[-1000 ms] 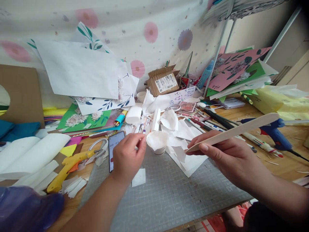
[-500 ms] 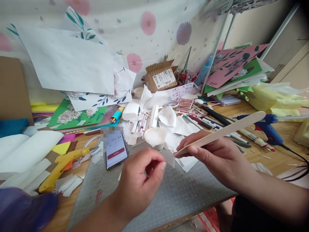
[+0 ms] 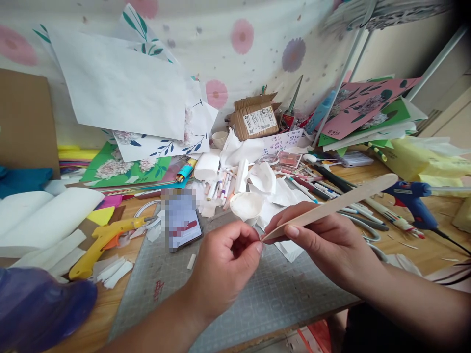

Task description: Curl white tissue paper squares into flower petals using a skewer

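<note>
My right hand grips a flat wooden craft stick, its round end pointing up and to the right. The stick's lower end reaches the fingertips of my left hand. That hand is closed in a pinch, and whatever lies between its thumb and finger is too small and hidden to make out. Just beyond the hands stands a small white cup with pale contents. Beneath them lies a grey cutting mat, with a small white strip on it.
Left on the mat is a phone, beside a yellow glue gun. A blue glue gun lies to the right. Markers, paper scraps and a cardboard box crowd the back. A purple object fills the near left.
My left fingertips have come up to the stick's lower end. The small whitish piece seen between my hands is now hardly visible. The whole view has shifted slightly.
</note>
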The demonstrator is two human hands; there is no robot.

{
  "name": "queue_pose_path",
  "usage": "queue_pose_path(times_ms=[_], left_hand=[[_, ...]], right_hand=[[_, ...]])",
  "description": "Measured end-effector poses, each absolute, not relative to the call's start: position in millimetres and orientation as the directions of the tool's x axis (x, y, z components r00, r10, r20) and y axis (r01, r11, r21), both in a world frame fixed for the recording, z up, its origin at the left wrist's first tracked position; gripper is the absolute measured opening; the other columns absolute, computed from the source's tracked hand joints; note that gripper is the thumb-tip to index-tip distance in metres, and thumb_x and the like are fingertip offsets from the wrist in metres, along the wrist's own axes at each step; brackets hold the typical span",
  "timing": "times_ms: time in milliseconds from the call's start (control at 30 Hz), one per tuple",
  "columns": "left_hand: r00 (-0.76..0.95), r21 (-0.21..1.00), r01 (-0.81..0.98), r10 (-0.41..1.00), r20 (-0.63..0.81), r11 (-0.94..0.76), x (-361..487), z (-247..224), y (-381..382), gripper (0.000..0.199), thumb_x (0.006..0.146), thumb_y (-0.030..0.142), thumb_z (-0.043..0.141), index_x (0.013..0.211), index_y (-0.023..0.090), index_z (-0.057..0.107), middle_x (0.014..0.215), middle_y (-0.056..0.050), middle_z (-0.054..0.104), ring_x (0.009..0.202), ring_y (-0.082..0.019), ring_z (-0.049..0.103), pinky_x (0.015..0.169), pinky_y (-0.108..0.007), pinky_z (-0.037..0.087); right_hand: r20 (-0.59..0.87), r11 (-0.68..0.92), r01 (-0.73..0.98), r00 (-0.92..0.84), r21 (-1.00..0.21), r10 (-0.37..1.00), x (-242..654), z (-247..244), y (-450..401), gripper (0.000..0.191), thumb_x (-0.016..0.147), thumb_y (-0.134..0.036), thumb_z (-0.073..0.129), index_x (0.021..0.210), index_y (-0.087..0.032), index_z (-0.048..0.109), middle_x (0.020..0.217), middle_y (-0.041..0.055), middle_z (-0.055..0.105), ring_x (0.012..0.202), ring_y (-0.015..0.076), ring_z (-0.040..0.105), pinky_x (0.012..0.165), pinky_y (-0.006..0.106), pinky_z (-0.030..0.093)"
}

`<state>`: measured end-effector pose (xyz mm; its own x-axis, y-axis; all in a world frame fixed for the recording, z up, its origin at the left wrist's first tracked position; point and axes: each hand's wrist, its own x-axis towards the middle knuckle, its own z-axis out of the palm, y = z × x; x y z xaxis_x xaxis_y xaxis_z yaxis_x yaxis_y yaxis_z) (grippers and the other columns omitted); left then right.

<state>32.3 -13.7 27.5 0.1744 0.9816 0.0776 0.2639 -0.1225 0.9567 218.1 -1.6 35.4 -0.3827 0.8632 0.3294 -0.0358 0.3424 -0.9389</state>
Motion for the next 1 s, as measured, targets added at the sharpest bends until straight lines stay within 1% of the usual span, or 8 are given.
queue_pose_path(times_ms=[267,400,500,567,700,767,900,1000], left_hand=[[0.209,0.964,0.25,0.977,0.034,-0.087,31,26,-13,0.01,0.074,0.025,0.056,0.066,0.02,0.06,0.059,0.001,0.056,0.055,-0.013,0.05,0.051,-0.024,0.042],[0.197,0.967,0.244,0.98,0.022,-0.071,33,26,-12,0.009,0.073,0.027,0.059,0.067,0.02,0.06,0.059,0.001,0.058,0.056,-0.013,0.051,0.051,-0.024,0.043],[0.165,0.963,0.262,0.986,0.015,-0.058,34,25,-12,0.009,0.072,0.026,0.059,0.065,0.02,0.06,0.059,0.001,0.058,0.056,-0.013,0.051,0.05,-0.024,0.042],[0.151,0.958,0.281,0.988,0.021,-0.063,35,25,-13,0.01,0.072,0.024,0.058,0.064,0.019,0.06,0.058,0.001,0.058,0.055,-0.013,0.051,0.049,-0.024,0.042],[0.153,0.958,0.275,0.987,0.042,-0.083,33,25,-11,0.011,0.073,0.023,0.059,0.063,0.019,0.058,0.057,0.002,0.057,0.054,-0.012,0.051,0.05,-0.024,0.041],[0.144,0.966,0.247,0.989,0.045,-0.08,32,25,-9,0.01,0.072,0.023,0.059,0.062,0.02,0.057,0.056,0.003,0.057,0.051,-0.011,0.049,0.048,-0.023,0.039],[0.117,0.978,0.194,0.991,0.06,-0.082,29,25,-5,0.009,0.069,0.02,0.059,0.06,0.019,0.058,0.053,0.003,0.056,0.049,-0.011,0.048,0.045,-0.022,0.037],[0.093,0.981,0.166,0.992,0.083,-0.098,24,22,-1,0.008,0.069,0.018,0.059,0.061,0.019,0.059,0.053,0.003,0.057,0.05,-0.011,0.049,0.046,-0.022,0.038]], right_hand=[[0.365,0.385,-0.031,-0.396,-0.922,0.842,222,33,-1,0.014,0.093,-0.025,0.057,0.095,-0.024,0.071,0.087,0.0023,0.074,0.084,0.0178,0.071,0.075,0.029,0.059],[0.399,0.461,0.07,-0.4,-0.884,0.825,224,33,-1,0.013,0.093,-0.023,0.057,0.094,-0.023,0.069,0.088,0.0022,0.073,0.082,0.0167,0.07,0.075,0.027,0.057],[0.433,0.53,0.166,-0.403,-0.831,0.806,225,35,-2,0.013,0.092,-0.023,0.057,0.093,-0.023,0.07,0.089,0.0037,0.073,0.083,0.0182,0.07,0.075,0.029,0.056],[0.435,0.543,0.197,-0.408,-0.816,0.803,225,35,-3,0.014,0.092,-0.023,0.056,0.093,-0.023,0.07,0.089,0.0043,0.073,0.084,0.0189,0.069,0.076,0.031,0.056],[0.434,0.524,0.152,-0.395,-0.838,0.81,224,35,0,0.015,0.092,-0.022,0.057,0.09,-0.023,0.072,0.09,0.0032,0.073,0.084,0.0176,0.07,0.076,0.03,0.058],[0.408,0.477,0.121,-0.366,-0.87,0.836,225,33,3,0.014,0.091,-0.023,0.059,0.087,-0.023,0.073,0.087,0.0028,0.073,0.082,0.0173,0.07,0.076,0.029,0.059],[0.324,0.329,-0.035,-0.301,-0.944,0.897,231,25,14,0.012,0.09,-0.028,0.062,0.089,-0.023,0.073,0.084,0.0024,0.074,0.081,0.0189,0.071,0.076,0.033,0.061],[0.316,0.3,-0.102,-0.25,-0.948,0.915,238,20,23,0.011,0.089,-0.029,0.064,0.088,-0.023,0.074,0.084,0.0023,0.074,0.08,0.0193,0.072,0.077,0.035,0.061]])
